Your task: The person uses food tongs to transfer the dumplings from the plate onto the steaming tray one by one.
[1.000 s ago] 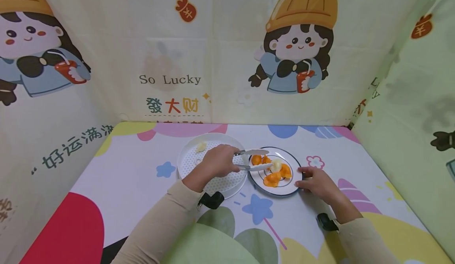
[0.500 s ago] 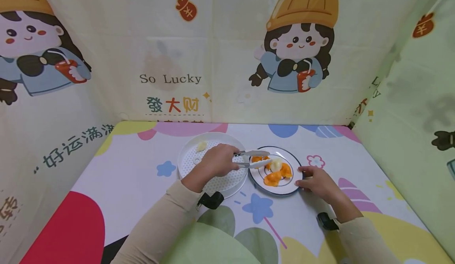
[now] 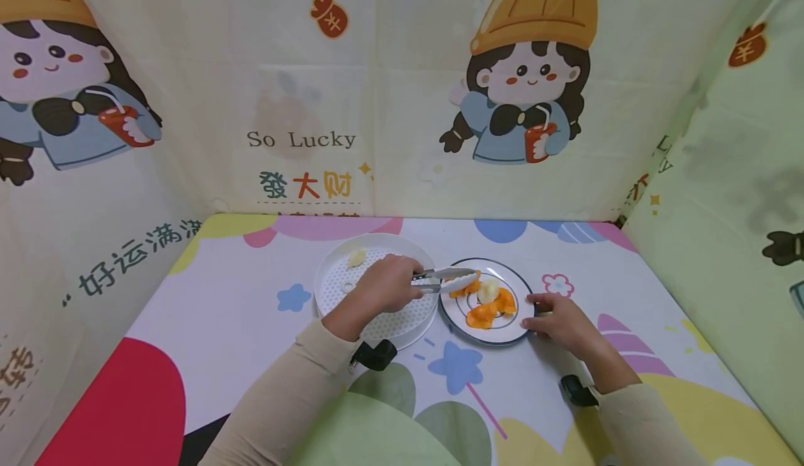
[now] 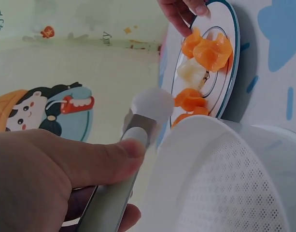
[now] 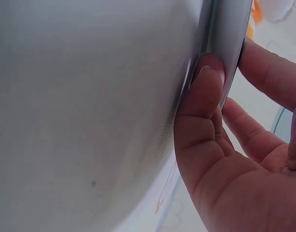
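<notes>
My left hand [image 3: 388, 283] grips metal tongs [image 3: 447, 272] with white tips, which reach over the left part of a white plate [image 3: 516, 286] with dark rings. The tips lie at the orange pieces [image 3: 472, 287] there; whether they pinch one is hard to tell. More wavy orange pieces [image 3: 482, 316] and a pale, yellowish-white piece [image 4: 192, 72] rest on the plate. My right hand [image 3: 562, 323] holds the plate's right rim between thumb and fingers. In the right wrist view, the thumb [image 5: 198, 96] presses against the rim.
Left of the plate, partly under my left forearm, stands a round white perforated basket [image 3: 383, 330] with a pale piece [image 3: 356, 257] inside. A patterned cloth [image 3: 239, 298] covers the table. Printed curtains [image 3: 402, 103] enclose the back and sides.
The tongs' tips have come closer together over the orange pieces at the plate's left. The right hand and the plate stay in place.
</notes>
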Available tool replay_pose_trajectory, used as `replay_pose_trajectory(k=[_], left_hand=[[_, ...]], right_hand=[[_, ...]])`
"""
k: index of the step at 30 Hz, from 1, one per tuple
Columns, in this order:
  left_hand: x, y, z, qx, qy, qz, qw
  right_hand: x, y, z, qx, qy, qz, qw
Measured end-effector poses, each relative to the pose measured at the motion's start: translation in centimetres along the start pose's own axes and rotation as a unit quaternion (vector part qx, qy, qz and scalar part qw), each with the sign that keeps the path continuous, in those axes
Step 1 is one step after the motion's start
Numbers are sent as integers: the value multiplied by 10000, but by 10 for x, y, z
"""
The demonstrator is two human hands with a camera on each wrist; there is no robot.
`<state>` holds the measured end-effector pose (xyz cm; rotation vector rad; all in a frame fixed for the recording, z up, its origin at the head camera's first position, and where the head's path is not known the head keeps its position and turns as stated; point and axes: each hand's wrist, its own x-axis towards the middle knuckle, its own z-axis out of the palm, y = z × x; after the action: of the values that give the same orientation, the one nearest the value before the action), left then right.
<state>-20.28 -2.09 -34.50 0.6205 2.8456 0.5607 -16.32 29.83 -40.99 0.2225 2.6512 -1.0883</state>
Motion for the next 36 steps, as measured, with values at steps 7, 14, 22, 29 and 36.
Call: replay_pose_trajectory(k=[7, 14, 22, 29, 36], left_hand=[[0, 2, -1, -136, 63, -63, 9999], [2, 5, 4, 88, 10, -212, 9997], [4, 4, 8, -115, 164, -203, 9996], [-2, -2, 3, -452, 332, -27, 9984], [-15, -9, -16, -557, 595, -6, 9967]], right_hand=[[-1, 0, 0, -15, 37, -45, 10000], [0, 0, 1, 16, 38, -19, 10000], [0, -1, 1, -10, 58, -64, 10000], [0, -1, 0, 16, 24, -15, 10000], [0, 0, 2, 44, 71, -16, 10000]])
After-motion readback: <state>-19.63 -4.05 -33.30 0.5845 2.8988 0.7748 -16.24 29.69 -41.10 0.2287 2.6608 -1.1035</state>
